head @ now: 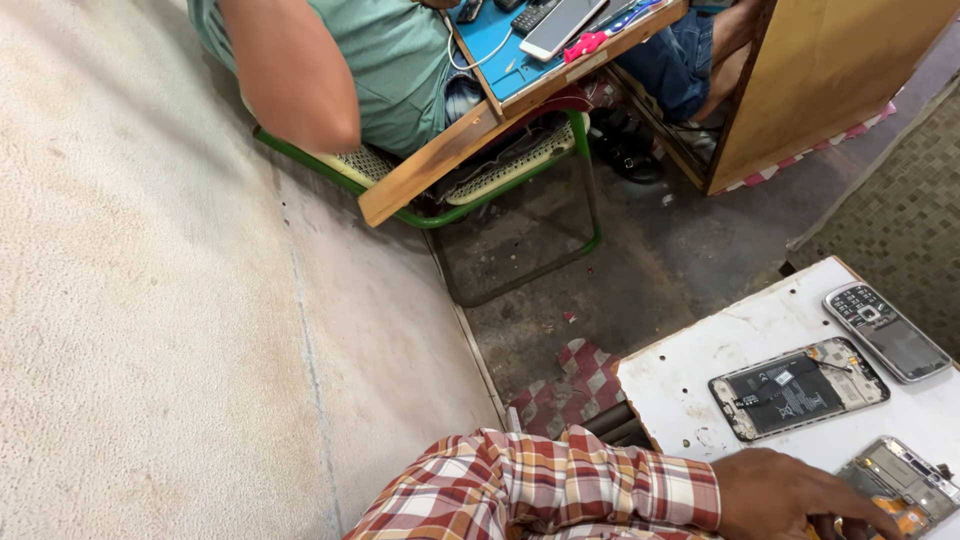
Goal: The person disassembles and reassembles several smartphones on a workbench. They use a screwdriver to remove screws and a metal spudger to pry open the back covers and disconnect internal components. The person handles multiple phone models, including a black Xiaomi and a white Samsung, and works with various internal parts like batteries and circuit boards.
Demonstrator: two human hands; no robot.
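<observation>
At six o'clock my left hand (790,495), in a plaid sleeve, rests flat with fingers loosely spread on the white surface (700,385), touching a gutted phone frame (905,482) at four o'clock; my right hand is out of view. An opened phone (798,388) showing its black labelled battery lies near the edge, where I judge a nudge could tip it floorward. At twelve o'clock, another person's blue mat (510,50).

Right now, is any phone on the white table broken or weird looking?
Yes. The middle phone lies with its back cover off, battery and inner parts showing. Another opened phone sits under the hand. The keypad phone looks whole.
</observation>
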